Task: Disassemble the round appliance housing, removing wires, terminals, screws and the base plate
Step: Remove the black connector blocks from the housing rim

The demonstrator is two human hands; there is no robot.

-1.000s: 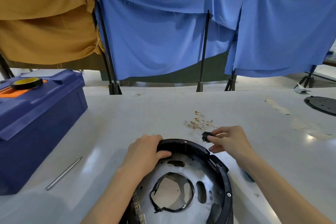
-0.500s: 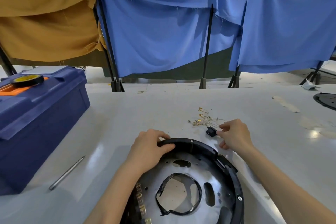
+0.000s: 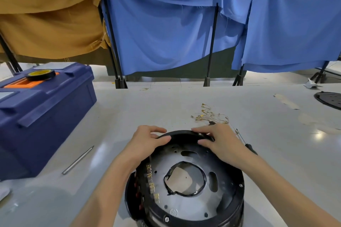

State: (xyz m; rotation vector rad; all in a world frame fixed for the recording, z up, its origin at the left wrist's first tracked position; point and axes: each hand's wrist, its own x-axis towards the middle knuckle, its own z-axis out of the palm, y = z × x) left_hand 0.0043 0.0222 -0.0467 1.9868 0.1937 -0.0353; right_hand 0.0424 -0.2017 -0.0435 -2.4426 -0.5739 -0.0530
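2 hands (image 3: 145, 142) (image 3: 221, 142) grip far rim, round housing (image 3: 184, 180) open side up.

toolbox (image 3: 42, 108) left of housing (image 3: 184, 180), wires (image 3: 210, 115) behind

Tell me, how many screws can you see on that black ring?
3 screws: one beside the right hand, one on the rim at right, one nearest the camera. Hands may hide others.
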